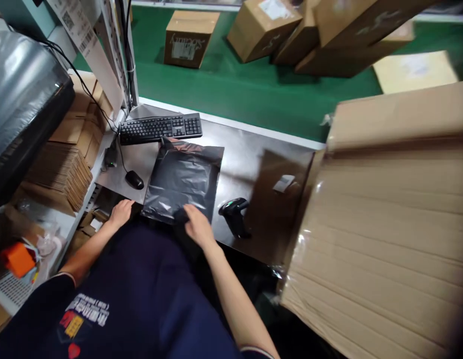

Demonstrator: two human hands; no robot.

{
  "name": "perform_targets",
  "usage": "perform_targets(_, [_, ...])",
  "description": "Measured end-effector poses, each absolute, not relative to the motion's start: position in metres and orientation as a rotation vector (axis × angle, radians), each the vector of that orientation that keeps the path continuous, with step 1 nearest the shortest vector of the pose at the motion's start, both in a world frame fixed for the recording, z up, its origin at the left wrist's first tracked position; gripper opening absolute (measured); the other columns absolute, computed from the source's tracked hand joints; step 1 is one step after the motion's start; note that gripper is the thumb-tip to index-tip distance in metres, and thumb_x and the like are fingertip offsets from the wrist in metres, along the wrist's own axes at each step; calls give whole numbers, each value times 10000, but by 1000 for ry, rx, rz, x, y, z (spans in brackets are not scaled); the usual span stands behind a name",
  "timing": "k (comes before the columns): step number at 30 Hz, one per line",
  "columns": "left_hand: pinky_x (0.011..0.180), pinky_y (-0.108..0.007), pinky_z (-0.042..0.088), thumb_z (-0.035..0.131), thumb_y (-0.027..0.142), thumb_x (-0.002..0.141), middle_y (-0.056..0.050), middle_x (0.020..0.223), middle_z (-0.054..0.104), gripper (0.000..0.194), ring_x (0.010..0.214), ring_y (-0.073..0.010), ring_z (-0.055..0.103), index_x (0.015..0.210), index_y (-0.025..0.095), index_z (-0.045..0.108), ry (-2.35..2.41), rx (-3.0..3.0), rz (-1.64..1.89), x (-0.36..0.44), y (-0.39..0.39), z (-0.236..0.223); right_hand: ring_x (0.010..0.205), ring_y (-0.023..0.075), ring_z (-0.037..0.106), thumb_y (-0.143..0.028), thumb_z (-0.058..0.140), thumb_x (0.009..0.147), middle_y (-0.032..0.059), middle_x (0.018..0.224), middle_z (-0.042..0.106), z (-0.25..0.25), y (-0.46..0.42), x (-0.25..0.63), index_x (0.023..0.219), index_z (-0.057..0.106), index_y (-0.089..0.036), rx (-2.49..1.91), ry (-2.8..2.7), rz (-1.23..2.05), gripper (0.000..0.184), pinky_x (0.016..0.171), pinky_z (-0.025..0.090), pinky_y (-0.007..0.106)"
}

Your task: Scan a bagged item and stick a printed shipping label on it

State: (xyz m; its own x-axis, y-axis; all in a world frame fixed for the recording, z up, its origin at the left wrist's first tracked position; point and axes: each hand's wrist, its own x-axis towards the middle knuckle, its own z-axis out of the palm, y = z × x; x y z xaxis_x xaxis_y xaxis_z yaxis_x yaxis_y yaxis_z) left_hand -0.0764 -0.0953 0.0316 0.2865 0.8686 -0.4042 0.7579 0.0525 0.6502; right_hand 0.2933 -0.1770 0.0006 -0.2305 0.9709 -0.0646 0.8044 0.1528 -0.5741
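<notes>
Far left, flat cartons (pixel 61 174) stacked; left hand (pixel 121 212) lies loose at the desk's (pixel 246 149) near edge, just left of the bag (pixel 181 182), holding nothing; right hand (pixel 197 227) presses the bag's near edge, fingers curled, grip unclear; looks like bag being squared up; next needs a firm pinch; scanner (pixel 235 212) close right, box wall (pixel 384 224) crowds far right; open room toward keyboard (pixel 160 127).
</notes>
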Motion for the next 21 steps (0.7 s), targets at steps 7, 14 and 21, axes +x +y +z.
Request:
perform_targets(7, [1374,-553,255,391,1,954,-135,1741,423,738,1663,-269,304,1670,169,443,728,2644,-175,-57,-51,-2,1643,396,330,-212,633,812,221,1773,333,-23,-241,400,1725,220,-66,-1808,-2576,327,1012,1340,261,664])
perform_targets(14, [1308,-513,391,463,64,990,-154,1653,539,614,1573,-296,478,1580,185,583,675,2741,-220,-61,-43,-21,1546,320,500,-145,576,931,146,1676,528,-52,-238,384,1635,482,-156,-1738,-2559,320,711,1318,335,581])
perform_targets(21, [1275,-493,432,490,108,940,-120,1553,652,618,1507,-274,565,1535,193,634,796,2335,-137,-75,-55,5,1305,268,710,-107,469,992,101,1339,798,-71,-276,382,1340,763,-213,-1706,-2245,405,468,1177,523,490])
